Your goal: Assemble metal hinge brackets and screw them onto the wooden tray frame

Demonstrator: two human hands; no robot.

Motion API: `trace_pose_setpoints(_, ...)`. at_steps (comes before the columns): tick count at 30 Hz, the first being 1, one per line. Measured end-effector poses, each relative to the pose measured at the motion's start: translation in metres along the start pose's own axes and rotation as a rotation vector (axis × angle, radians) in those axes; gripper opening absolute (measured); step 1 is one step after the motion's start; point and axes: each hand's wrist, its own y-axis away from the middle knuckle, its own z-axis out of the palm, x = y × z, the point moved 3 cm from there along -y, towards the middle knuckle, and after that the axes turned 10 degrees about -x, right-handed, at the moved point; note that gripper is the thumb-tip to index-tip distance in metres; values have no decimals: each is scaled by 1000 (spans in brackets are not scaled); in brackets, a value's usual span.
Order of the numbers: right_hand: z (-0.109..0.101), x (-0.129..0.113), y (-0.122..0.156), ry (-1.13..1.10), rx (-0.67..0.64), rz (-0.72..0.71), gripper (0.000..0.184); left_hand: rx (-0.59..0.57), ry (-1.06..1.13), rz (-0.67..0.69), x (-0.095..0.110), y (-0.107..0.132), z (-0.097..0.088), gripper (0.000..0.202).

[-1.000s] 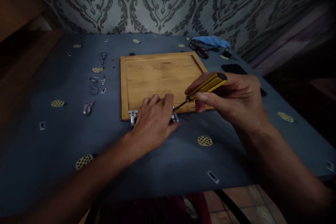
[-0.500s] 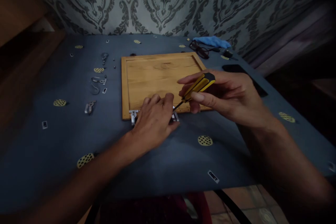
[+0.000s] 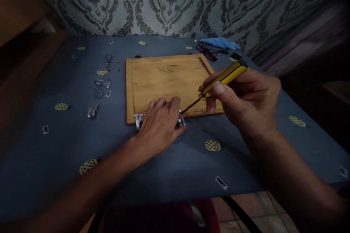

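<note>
My right hand (image 3: 246, 102) holds a screwdriver (image 3: 225, 78) by its yellow-and-black handle, between thumb and fingers. The shaft slants down left, its tip at the right metal mount (image 3: 182, 120) on the near edge of a framed wooden panel (image 3: 166, 83). My left hand (image 3: 161, 118) is bent over the same edge, gripping what looks like a dark case handle between two silver mounts. Most of that part is hidden under the palm and fingers. The left metal mount (image 3: 139, 119) shows beside my left hand. Whether a screw sits under the tip is too small to tell.
On the blue patterned tablecloth (image 3: 175, 174), left of the panel, lie a metal clasp (image 3: 93, 111), a flat metal latch piece (image 3: 103, 83) and several small screws (image 3: 108, 60). Eyeglasses (image 3: 207, 51) and a blue cloth (image 3: 220, 43) lie at the back right, before a patterned wall.
My right hand has moved right and tilted the screwdriver lower, exposing more of its shaft. Its tip stays at the right mount. My left hand keeps its place.
</note>
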Motion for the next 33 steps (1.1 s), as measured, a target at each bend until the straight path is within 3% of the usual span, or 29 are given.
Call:
trace_pose_setpoints(14, 4, 4, -1, 1, -51, 85, 29, 18, -2, -1, -1, -1, 1, 47)
trace_pose_setpoints(25, 2, -5, -3, 52, -127, 49, 28, -4, -3, -6, 1, -1, -1, 45)
trace_pose_setpoints(33, 2, -2, -4, 72, -113, 45, 28, -1, -7, -6, 0, -1, 1, 47)
